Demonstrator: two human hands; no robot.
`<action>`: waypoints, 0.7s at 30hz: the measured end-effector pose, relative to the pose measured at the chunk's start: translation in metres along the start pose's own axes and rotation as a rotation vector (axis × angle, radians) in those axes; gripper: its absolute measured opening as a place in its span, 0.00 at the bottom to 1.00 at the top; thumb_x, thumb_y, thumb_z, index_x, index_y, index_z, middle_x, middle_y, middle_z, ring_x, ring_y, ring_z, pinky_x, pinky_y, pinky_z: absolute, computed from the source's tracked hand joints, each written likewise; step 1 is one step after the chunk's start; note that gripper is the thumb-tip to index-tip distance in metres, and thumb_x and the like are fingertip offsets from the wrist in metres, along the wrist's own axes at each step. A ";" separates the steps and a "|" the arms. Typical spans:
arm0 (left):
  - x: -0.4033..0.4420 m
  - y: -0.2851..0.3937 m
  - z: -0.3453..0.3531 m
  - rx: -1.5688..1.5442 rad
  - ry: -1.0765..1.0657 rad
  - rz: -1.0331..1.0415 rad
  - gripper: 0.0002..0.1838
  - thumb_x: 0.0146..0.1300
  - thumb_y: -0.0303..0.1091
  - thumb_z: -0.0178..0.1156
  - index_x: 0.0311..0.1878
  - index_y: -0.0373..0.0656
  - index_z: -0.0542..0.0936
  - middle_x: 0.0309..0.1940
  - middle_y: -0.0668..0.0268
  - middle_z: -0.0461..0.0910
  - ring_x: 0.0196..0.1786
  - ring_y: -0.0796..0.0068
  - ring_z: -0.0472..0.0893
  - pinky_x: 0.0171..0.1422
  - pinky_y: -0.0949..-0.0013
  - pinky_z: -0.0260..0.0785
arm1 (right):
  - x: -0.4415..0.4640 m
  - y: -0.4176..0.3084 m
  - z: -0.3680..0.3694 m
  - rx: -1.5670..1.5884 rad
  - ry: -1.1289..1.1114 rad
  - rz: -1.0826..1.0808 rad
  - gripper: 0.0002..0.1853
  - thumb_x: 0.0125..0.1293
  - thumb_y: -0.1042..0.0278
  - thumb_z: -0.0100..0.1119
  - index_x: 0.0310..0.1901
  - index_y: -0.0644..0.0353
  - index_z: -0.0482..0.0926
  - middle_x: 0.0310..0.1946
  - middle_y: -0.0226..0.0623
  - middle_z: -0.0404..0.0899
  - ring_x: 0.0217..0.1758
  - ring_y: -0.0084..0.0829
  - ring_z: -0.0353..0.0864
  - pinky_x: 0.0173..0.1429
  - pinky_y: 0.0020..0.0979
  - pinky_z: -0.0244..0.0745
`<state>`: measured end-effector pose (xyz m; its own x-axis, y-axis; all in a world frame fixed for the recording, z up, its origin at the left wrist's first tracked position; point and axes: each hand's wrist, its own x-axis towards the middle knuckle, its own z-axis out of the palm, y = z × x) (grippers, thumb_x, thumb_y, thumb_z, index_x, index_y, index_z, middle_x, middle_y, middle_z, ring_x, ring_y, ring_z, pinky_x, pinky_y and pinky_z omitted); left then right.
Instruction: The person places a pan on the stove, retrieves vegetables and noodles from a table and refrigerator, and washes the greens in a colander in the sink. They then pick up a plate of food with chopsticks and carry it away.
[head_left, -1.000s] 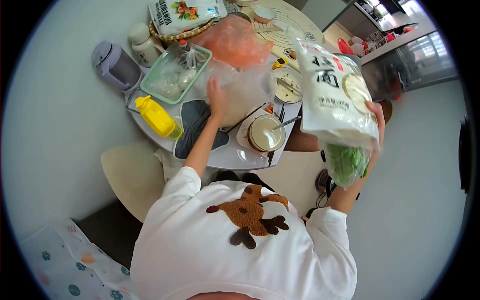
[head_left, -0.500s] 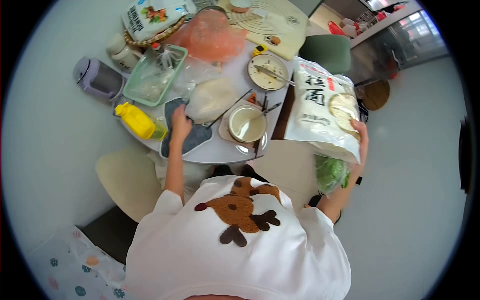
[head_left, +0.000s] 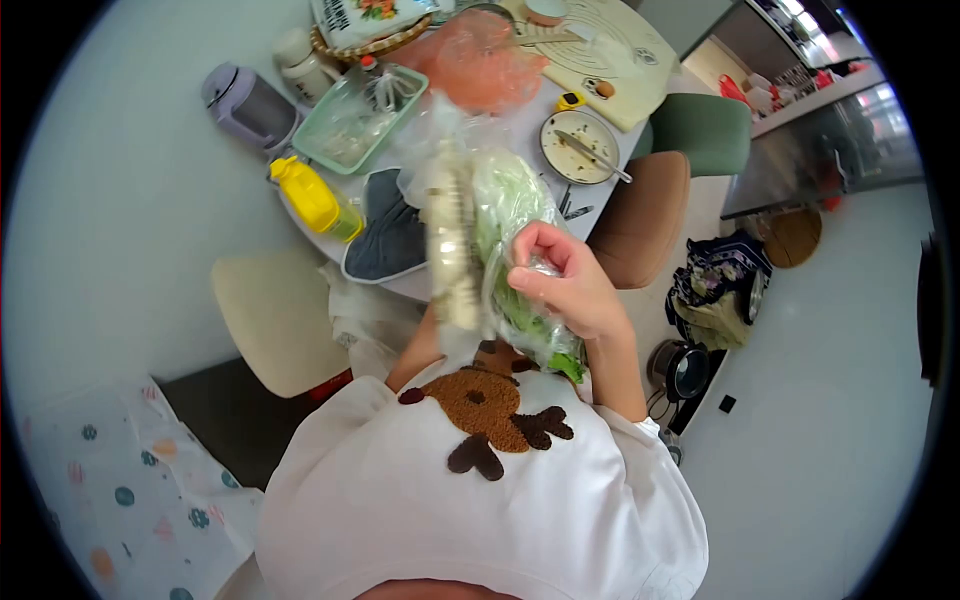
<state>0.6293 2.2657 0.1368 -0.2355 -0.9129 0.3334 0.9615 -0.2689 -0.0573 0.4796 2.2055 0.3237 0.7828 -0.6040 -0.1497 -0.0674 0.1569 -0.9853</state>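
Note:
My right hand (head_left: pixel 570 275) is closed, fingers curled round the clear plastic of a bag of leafy greens (head_left: pixel 508 190), which hangs in front of my chest. Just left of it is the white noodle package (head_left: pixel 452 240), turned edge-on and smeared by motion. My left forearm (head_left: pixel 420 350) runs up behind this package. The left hand itself is hidden, so its grip cannot be seen. A dark grey cloth (head_left: pixel 385 235) lies at the table's near edge, left of the package.
On the table (head_left: pixel 515 130) are a yellow bottle (head_left: pixel 315 198), a green tray (head_left: pixel 408 88), a plate with a knife (head_left: pixel 552 150), a pink plastic bag (head_left: pixel 480 65) and a cutting mat (head_left: pixel 640 75). A brown chair (head_left: pixel 645 220) stands at right, a pale chair (head_left: pixel 270 325) at left.
The noodle package and greens have come from the right to in front of my chest, and the package has turned edge-on. My left hand has left the grey cloth. The view has shifted.

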 end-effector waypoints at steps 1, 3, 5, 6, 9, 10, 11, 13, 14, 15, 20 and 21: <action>-0.010 -0.002 -0.003 -0.040 0.051 0.012 0.26 0.60 0.50 0.47 0.54 0.41 0.67 0.48 0.66 0.71 0.52 0.73 0.68 0.52 0.67 0.67 | 0.000 -0.004 0.002 0.216 -0.078 0.054 0.11 0.49 0.69 0.61 0.26 0.57 0.65 0.22 0.22 0.64 0.27 0.12 0.62 0.30 0.15 0.59; -0.027 -0.010 0.003 -0.105 0.115 0.048 0.25 0.60 0.50 0.47 0.54 0.41 0.67 0.48 0.66 0.71 0.52 0.73 0.68 0.52 0.67 0.67 | 0.006 0.007 -0.005 0.253 -0.072 -0.002 0.10 0.51 0.75 0.57 0.25 0.56 0.63 0.21 0.23 0.64 0.24 0.10 0.63 0.26 0.13 0.58; -0.041 -0.016 0.007 -0.130 0.139 0.088 0.25 0.60 0.50 0.47 0.54 0.41 0.67 0.48 0.66 0.71 0.52 0.73 0.68 0.52 0.67 0.67 | 0.014 0.026 -0.017 0.715 -0.135 -0.090 0.11 0.50 0.78 0.54 0.25 0.56 0.60 0.23 0.25 0.66 0.20 0.12 0.66 0.20 0.14 0.59; -0.046 -0.017 0.009 -0.136 0.147 0.103 0.25 0.60 0.50 0.48 0.54 0.41 0.67 0.48 0.66 0.71 0.52 0.73 0.68 0.52 0.67 0.67 | 0.016 0.019 -0.012 0.876 -0.146 -0.117 0.11 0.50 0.81 0.50 0.26 0.55 0.58 0.23 0.28 0.66 0.17 0.15 0.66 0.15 0.15 0.60; -0.054 -0.020 0.008 -0.142 0.168 0.141 0.25 0.60 0.50 0.48 0.54 0.42 0.67 0.48 0.66 0.71 0.51 0.73 0.68 0.52 0.67 0.67 | 0.019 0.029 -0.017 1.198 -0.221 -0.065 0.09 0.51 0.79 0.49 0.29 0.57 0.59 0.25 0.31 0.66 0.19 0.17 0.68 0.20 0.17 0.67; -0.055 -0.022 0.009 -0.149 0.176 0.143 0.25 0.60 0.49 0.48 0.54 0.42 0.67 0.48 0.66 0.71 0.51 0.73 0.68 0.52 0.67 0.67 | 0.018 0.026 -0.015 1.200 -0.218 -0.070 0.09 0.51 0.79 0.49 0.29 0.57 0.59 0.25 0.31 0.66 0.19 0.17 0.68 0.20 0.17 0.67; -0.055 -0.023 0.010 -0.150 0.182 0.131 0.25 0.60 0.49 0.48 0.54 0.42 0.67 0.48 0.66 0.71 0.51 0.73 0.68 0.52 0.67 0.67 | 0.014 0.021 -0.011 1.261 -0.097 -0.059 0.08 0.52 0.79 0.48 0.31 0.58 0.60 0.26 0.32 0.66 0.20 0.18 0.68 0.21 0.17 0.68; -0.048 -0.021 0.004 -0.164 0.202 0.094 0.24 0.60 0.49 0.48 0.54 0.42 0.67 0.48 0.66 0.71 0.51 0.73 0.68 0.52 0.67 0.67 | 0.002 0.011 -0.007 1.329 0.059 -0.084 0.08 0.52 0.79 0.48 0.32 0.59 0.61 0.28 0.33 0.66 0.22 0.19 0.69 0.22 0.18 0.69; -0.045 -0.020 0.006 -0.171 0.216 0.063 0.24 0.60 0.49 0.48 0.54 0.42 0.67 0.47 0.66 0.71 0.51 0.73 0.68 0.52 0.67 0.67 | -0.007 0.008 -0.005 1.291 0.213 -0.069 0.08 0.52 0.80 0.47 0.33 0.60 0.62 0.28 0.34 0.66 0.23 0.20 0.69 0.21 0.18 0.68; -0.041 -0.020 0.003 -0.174 0.232 0.024 0.24 0.60 0.49 0.48 0.54 0.42 0.67 0.47 0.66 0.71 0.51 0.73 0.68 0.51 0.67 0.67 | -0.013 0.007 -0.005 1.255 0.368 -0.062 0.09 0.52 0.81 0.47 0.35 0.61 0.62 0.29 0.35 0.66 0.24 0.21 0.69 0.21 0.19 0.68; -0.004 -0.031 -0.019 -0.240 0.315 -0.208 0.24 0.60 0.48 0.48 0.53 0.42 0.68 0.47 0.66 0.71 0.51 0.73 0.68 0.51 0.67 0.67 | -0.069 0.032 -0.045 1.370 0.095 -0.495 0.16 0.47 0.80 0.49 0.40 0.63 0.62 0.31 0.38 0.65 0.26 0.23 0.69 0.23 0.21 0.69; 0.006 -0.038 -0.024 -0.269 0.327 -0.253 0.24 0.60 0.48 0.48 0.53 0.42 0.68 0.47 0.66 0.71 0.51 0.73 0.68 0.51 0.67 0.67 | -0.081 0.036 -0.053 1.356 0.105 -0.577 0.18 0.46 0.80 0.49 0.41 0.63 0.62 0.31 0.39 0.65 0.26 0.24 0.69 0.23 0.21 0.70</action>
<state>0.5880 2.2628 0.1181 -0.5302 -0.8459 0.0577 0.8080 -0.5248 -0.2678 0.3809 2.2189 0.2962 0.4485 -0.8785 0.1646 0.8938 0.4392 -0.0908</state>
